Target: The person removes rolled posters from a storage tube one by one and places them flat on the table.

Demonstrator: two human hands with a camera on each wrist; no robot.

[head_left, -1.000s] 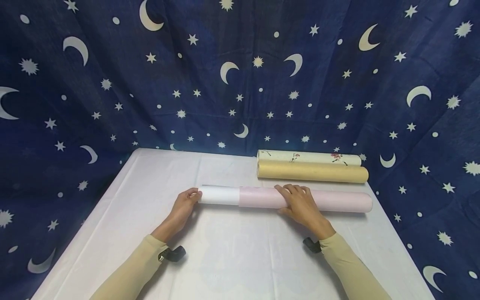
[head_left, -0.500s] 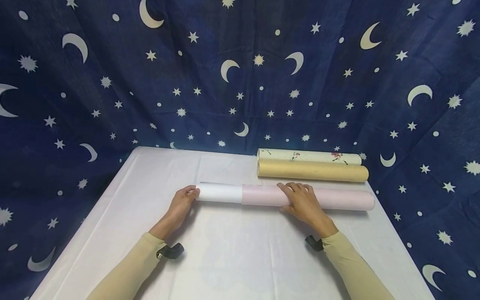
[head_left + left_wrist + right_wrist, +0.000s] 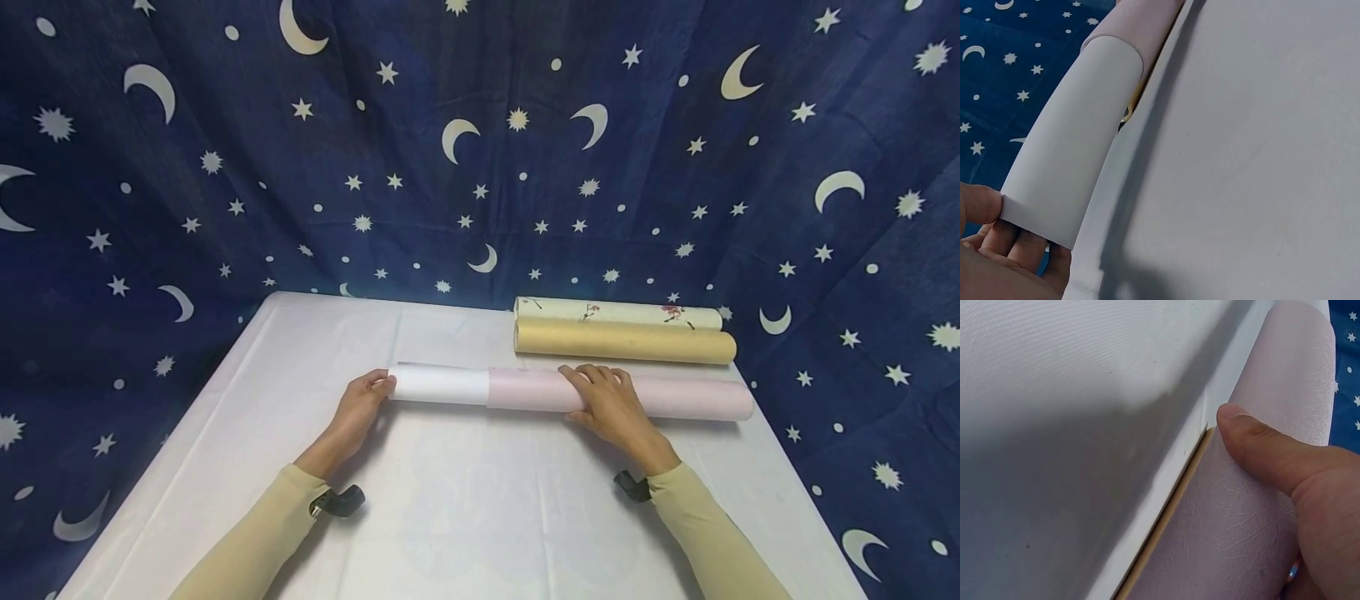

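Observation:
A pink textured wallpaper roll [image 3: 697,397] lies across the white-covered table, with a white paper tube [image 3: 438,386] sticking out of its left end. My left hand [image 3: 352,417] pinches the outer end of that white tube; in the left wrist view the thumb [image 3: 982,203] sits on the outside and several fingers reach in at its open end. Over the middle of the pink roll, my right hand [image 3: 615,412] grips from above. The right thumb [image 3: 1260,444] lies along the near side of the roll in the right wrist view; the other right fingers are mostly hidden there.
Behind the pink roll lie a gold roll [image 3: 626,342] and a cream roll with red flowers [image 3: 630,313], side by side near the table's back right edge. A dark blue curtain [image 3: 420,150] with moons and stars hangs around the table [image 3: 465,500].
My left hand has moved slightly left with the white tube's end. The pink roll and my right hand have shifted slightly right, so more of the white tube shows.

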